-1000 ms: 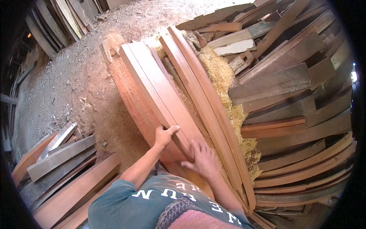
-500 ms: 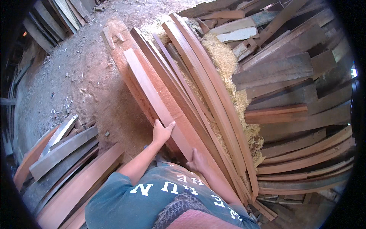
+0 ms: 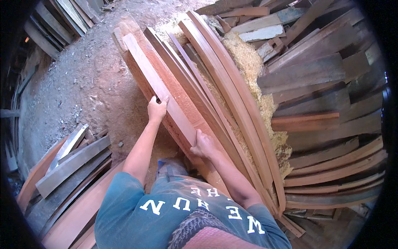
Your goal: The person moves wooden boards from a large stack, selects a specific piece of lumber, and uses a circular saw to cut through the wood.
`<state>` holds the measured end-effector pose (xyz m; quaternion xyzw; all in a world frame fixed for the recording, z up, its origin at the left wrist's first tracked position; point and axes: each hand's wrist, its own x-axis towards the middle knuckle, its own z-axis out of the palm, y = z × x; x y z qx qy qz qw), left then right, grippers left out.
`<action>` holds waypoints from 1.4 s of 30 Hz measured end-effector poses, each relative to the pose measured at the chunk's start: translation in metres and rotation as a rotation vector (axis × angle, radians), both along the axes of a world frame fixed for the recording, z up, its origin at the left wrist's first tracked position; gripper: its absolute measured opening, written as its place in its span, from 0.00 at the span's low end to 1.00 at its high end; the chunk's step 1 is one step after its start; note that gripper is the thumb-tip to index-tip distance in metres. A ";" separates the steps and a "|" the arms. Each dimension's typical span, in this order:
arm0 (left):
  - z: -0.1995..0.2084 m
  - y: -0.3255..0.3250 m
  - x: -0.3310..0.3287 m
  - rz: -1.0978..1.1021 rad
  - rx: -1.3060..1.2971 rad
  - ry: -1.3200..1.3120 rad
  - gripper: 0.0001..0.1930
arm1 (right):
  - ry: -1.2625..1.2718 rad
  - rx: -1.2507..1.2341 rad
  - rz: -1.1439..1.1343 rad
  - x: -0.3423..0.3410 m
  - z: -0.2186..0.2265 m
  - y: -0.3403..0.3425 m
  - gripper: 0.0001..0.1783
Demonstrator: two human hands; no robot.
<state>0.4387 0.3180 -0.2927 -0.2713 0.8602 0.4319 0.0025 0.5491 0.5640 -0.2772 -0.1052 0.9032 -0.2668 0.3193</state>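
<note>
A smooth reddish-brown wooden board (image 3: pixel 148 74) slants from far left toward me, lying along a thick, rough beam dusted with orange sawdust (image 3: pixel 182 103). My left hand (image 3: pixel 157 108) grips the board's left edge about two thirds of the way down, its thumb on top. At the near end my right hand (image 3: pixel 204 145) is wrapped round the board's end, fingers partly hidden beneath. Both arms are stretched out in front of my green shirt.
Long planed planks (image 3: pixel 232 87) lie side by side right of the beam. Beyond them are yellow wood shavings (image 3: pixel 244 58) and stacked dark timber (image 3: pixel 304 76). More boards (image 3: pixel 72 166) lie at the lower left, beside a dirt floor (image 3: pixel 95 91) with scattered chips.
The board has slid away from me along the beam, toward the far left. Both hands have moved forward with it, still gripping it.
</note>
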 end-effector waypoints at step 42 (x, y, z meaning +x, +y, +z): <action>-0.133 -0.016 0.312 -0.700 0.027 -1.001 0.35 | 0.056 -0.106 -0.686 0.267 0.011 0.218 0.39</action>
